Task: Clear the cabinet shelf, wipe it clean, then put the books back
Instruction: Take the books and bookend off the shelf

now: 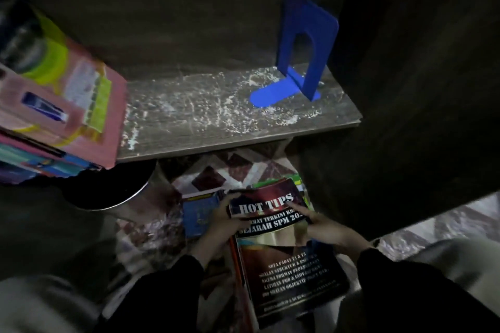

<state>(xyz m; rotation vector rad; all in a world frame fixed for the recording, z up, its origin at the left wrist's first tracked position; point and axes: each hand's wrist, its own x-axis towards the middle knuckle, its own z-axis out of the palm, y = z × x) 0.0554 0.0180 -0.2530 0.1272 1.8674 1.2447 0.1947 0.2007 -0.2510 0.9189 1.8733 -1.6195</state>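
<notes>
— At the right, what's the big dark slab?

— Cabinet side panel (419, 89), runs top to bottom & hides the shelf's right end. Back wall's dark too.

— Shelf itself?

— Wood shelf (216, 121), middle bare, streaked w/ pale dust. Pile of books (62, 105) lies flat on its left end, pink cover on top, hanging past the front edge.

— And the task book?

— HOT TIPS book (284, 265), dark cover, is off the shelf: down below & in front of it, over the patterned floor (216, 173), cover up. Can't tell if its near end rests on anything.

— What else is down there?

— Round metal tin (116, 192) under the shelf's left part. Blue book (198, 216) flat on the floor just left of the held one. Green-edged books (300, 180) poke out behind its top edge.

— Anything on the shelf's right?

— Blue bookend (305, 62), upright, foot flat in the dust, near the side panel.

— Hands?

— Both on that book, dark sleeves. Left hand (230, 222) curls round the top-left edge, fingers over the cover. Right hand (322, 227) grips the right edge, thumb on the title.
</notes>
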